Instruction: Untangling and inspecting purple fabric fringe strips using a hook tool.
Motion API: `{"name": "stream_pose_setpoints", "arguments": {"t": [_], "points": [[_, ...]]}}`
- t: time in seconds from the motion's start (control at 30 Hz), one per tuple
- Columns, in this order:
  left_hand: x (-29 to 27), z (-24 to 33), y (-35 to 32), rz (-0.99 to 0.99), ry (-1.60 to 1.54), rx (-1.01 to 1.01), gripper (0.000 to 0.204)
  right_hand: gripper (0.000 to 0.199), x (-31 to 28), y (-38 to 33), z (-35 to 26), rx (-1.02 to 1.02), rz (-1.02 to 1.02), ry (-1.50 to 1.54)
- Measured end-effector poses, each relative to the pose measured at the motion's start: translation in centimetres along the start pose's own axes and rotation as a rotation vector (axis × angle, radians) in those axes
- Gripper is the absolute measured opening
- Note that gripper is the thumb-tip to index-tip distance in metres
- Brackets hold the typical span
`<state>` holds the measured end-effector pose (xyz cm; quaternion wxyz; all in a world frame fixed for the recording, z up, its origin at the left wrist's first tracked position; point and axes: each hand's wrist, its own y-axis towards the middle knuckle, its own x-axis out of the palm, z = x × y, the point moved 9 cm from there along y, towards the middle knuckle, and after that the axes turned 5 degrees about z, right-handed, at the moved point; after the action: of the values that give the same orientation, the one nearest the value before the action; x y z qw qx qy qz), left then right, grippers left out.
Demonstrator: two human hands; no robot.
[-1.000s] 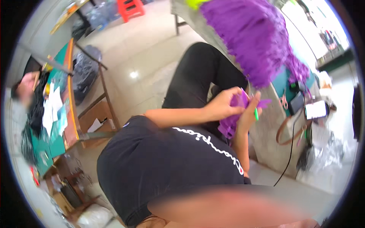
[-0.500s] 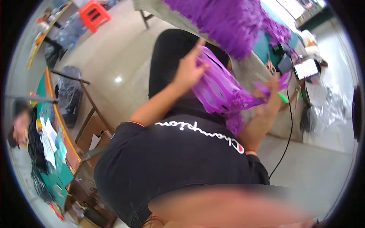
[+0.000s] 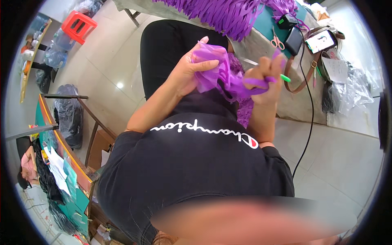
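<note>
A bunch of thin, sheer purple material [image 3: 214,67] is gripped by my left hand [image 3: 185,73], its thumb laid over the near side. Purple strips [image 3: 241,87] run from that bunch across to my right hand [image 3: 265,87]. The fingers of that hand are curled, with a strip wound around them. A slim tool with a green handle [image 3: 285,78] and a silvery shaft also sticks out of my right hand; its exact kind is unclear. Below the strips, more crinkled purple material [image 3: 241,112] hangs down beside my lap.
A large pile of purple strips [image 3: 220,14] covers the table edge ahead. To its right lie pink-handled scissors [image 3: 277,43], a black box [image 3: 292,41], a lit phone [image 3: 320,41] and a brown strap [image 3: 300,81]. A black cable [image 3: 311,122] hangs down. A red stool [image 3: 79,27] stands far left.
My left hand has gathered the spread purple material into a tighter bunch. My right hand has moved left, nearer to it, and the green-handled tool has moved along. The view has shifted slightly.
</note>
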<state>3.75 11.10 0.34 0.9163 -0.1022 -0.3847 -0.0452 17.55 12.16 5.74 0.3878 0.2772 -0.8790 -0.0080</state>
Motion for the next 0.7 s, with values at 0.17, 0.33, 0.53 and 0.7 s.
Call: {"name": "stream_pose_setpoints", "arguments": {"t": [0.17,0.33,0.53,0.7], "points": [[2.5,1.1,-1.2,-0.093,0.070,0.052,0.087,0.051,2.7,-0.4,2.1,0.183,-0.213,0.264],[3.0,1.5,-1.6,-0.100,0.134,0.118,0.082,0.051,1.4,-0.3,2.4,0.166,-0.047,0.092],[2.9,2.0,-1.8,-0.071,0.250,0.201,0.083,0.053,0.8,-0.8,1.9,0.097,0.130,-0.192],[3.3,3.4,-2.3,-0.025,0.494,0.372,0.083,0.055,2.0,-1.2,0.9,-0.040,0.164,-0.519]]}}
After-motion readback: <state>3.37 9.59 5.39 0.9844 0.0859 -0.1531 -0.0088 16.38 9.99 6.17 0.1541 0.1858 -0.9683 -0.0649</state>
